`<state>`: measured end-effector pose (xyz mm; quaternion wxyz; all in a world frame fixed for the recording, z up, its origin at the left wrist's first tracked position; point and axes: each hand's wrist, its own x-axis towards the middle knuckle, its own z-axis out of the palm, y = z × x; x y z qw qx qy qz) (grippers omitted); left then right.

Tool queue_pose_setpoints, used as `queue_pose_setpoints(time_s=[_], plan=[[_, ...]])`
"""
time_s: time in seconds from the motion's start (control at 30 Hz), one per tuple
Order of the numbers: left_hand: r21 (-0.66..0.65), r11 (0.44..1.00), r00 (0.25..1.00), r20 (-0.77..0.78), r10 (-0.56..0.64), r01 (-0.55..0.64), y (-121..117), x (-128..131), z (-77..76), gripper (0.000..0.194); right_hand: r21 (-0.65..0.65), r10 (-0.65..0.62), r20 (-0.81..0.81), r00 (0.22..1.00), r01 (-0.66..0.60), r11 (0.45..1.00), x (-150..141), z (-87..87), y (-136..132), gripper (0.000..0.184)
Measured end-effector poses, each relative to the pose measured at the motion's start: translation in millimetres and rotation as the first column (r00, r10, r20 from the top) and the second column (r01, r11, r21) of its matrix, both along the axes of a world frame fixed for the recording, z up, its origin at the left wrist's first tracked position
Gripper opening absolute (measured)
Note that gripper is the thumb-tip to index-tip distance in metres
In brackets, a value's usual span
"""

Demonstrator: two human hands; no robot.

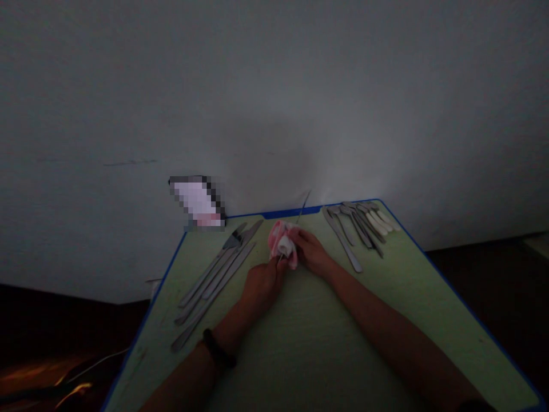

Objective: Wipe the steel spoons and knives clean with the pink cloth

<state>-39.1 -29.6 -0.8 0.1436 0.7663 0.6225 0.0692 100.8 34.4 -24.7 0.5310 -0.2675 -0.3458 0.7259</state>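
Over the middle of the table, a pink and white cloth (278,233) is bunched around a thin metal table knife, whose blade (304,205) sticks out past it toward the wall. My left hand (262,281), with a dark band on its wrist, is closed on the near end of the knife. Pinched around the cloth is my right hand (312,252), its fingers pressing the fabric from the right. Several table knives (221,266) lie side by side to the left of my hands. To the right lies a group of metal cutlery (358,226), some pieces overlapping.
A phone-like device (197,200), its screen blurred out, leans on the wall at the back left. White-handled pieces (377,222) lie at the far right of the cutlery. The pale green table (386,309) has a blue edge and stands against a grey wall (274,103).
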Motion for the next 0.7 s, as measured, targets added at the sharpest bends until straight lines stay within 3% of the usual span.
queue_pose_setpoints(time_s=[0.1,0.37,0.5,0.7], plan=[[-0.001,1.0,1.0,0.016,0.005,-0.005,-0.9,-0.1,1.5,0.041,-0.009,0.007,-0.027,1.0,-0.007,1.0,-0.1,-0.1,0.0,0.022],[0.0,1.0,0.998,0.061,-0.013,0.013,-2.2,-0.8,6.3,0.042,-0.184,-0.085,-0.152,0.985,0.057,0.981,1.0,2.0,5.7,0.02],[0.009,0.999,0.999,0.017,-0.033,0.033,-1.3,-1.0,3.2,0.041,-0.107,-0.027,-0.089,0.996,0.018,0.994,1.8,4.5,1.9,0.02],[0.011,0.998,0.997,-0.044,-0.062,0.062,-0.1,-2.4,-1.8,0.042,0.037,0.144,0.043,0.989,-0.146,0.989,4.3,-1.5,-1.9,0.021]])
